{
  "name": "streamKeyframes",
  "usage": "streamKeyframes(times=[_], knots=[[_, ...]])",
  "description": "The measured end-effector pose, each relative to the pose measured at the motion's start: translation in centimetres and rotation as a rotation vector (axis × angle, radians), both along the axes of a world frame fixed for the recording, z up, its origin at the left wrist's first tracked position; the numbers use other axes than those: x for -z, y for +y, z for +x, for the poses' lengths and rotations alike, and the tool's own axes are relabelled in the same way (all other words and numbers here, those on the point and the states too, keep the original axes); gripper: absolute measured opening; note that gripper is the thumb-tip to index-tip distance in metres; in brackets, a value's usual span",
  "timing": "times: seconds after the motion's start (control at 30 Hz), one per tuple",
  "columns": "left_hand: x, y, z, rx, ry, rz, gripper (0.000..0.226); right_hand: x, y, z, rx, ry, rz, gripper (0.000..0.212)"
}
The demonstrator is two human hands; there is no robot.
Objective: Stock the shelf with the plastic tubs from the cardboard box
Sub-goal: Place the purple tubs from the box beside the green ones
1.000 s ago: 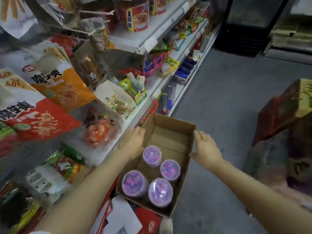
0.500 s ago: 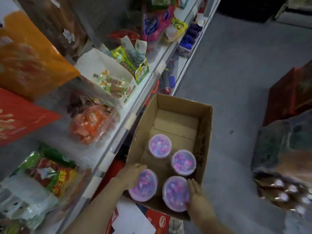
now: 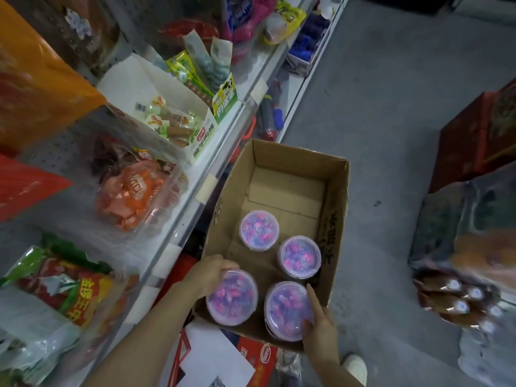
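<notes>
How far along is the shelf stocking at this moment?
Done: the far half of the cardboard box is bare, though no tub shows on the shelf. In hand: the left hand is on the near-left tub and the right hand on the near-right tub; neither tub looks lifted. Left: all four tubs, including the two behind.

Legible: yellow 金 on red-green snack bag (image 3: 64, 286); black Chinese print on cardboard box (image 3: 331, 236) wall, unreadable; other labels blurred.
</notes>
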State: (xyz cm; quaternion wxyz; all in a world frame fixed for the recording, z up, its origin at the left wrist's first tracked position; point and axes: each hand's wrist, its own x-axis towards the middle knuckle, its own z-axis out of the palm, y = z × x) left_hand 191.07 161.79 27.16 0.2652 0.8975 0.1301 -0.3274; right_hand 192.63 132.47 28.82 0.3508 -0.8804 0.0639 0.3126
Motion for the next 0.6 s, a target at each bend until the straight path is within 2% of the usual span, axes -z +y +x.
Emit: streamKeyframes(times=[0.13, 0.27, 0.33, 0.4, 0.43, 0.6], knots=[[0.8, 0.2, -0.8, -0.041, -0.005, -0.032, 0.036, -0.1, 0.7, 0.5, 0.186, 0.049, 0.079, 0.07], [-1.0, -0.3, -1.2, -0.11, -0.036, -0.092, 0.032, 0.0, 0.2, 1.1, 0.168, 0.074, 0.061, 0.063], [-2.4, -0.6, -1.0, -0.222, -0.068, -0.12, 0.042, -0.6, -0.3, 1.9, 0.149, 0.104, 0.067, 0.061], [-3.9, -0.7, -0.5, -0.36, -0.101, -0.154, 0.064, -2.0, -0.7, 3.1, 0.173, 0.132, 0.114, 0.056], [-5.2, -0.8, -0.1, -0.426, -0.107, -0.186, 0.066, -2.8, -0.9, 4.0, 0.185, 0.136, 0.149, 0.053], [-13.4, -3.2, 3.5, -0.756, -0.128, -0.429, 0.029, -6.5, -2.4, 9.8, 0.144, 0.089, 0.256, 0.051]])
